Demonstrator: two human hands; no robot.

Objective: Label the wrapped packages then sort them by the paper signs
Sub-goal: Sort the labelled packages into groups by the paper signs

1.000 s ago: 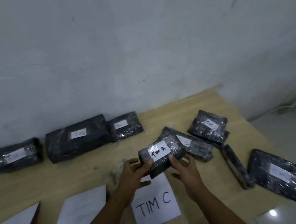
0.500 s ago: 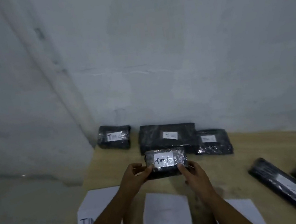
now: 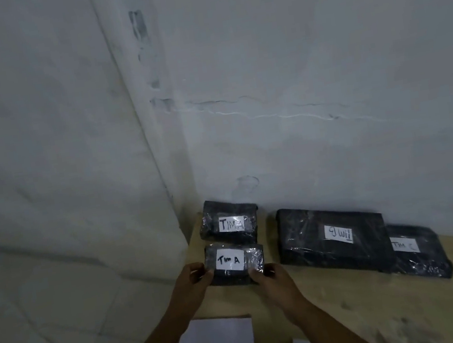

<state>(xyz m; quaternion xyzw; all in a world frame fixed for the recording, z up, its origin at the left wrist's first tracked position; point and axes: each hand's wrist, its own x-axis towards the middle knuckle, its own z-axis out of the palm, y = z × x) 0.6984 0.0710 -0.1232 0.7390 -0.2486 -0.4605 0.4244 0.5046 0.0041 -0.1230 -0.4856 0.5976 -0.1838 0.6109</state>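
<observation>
Moved left across the table [image 3: 358, 313], the package [image 3: 234, 264] marked TIM A is just in front of a second package [image 3: 230, 223] with the same label, so matching names sit together. Left hand [image 3: 191, 286] and right hand [image 3: 271, 282] pinch its ends, label up.

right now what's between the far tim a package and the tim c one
Head view: the large black package, its label upside down.
</observation>
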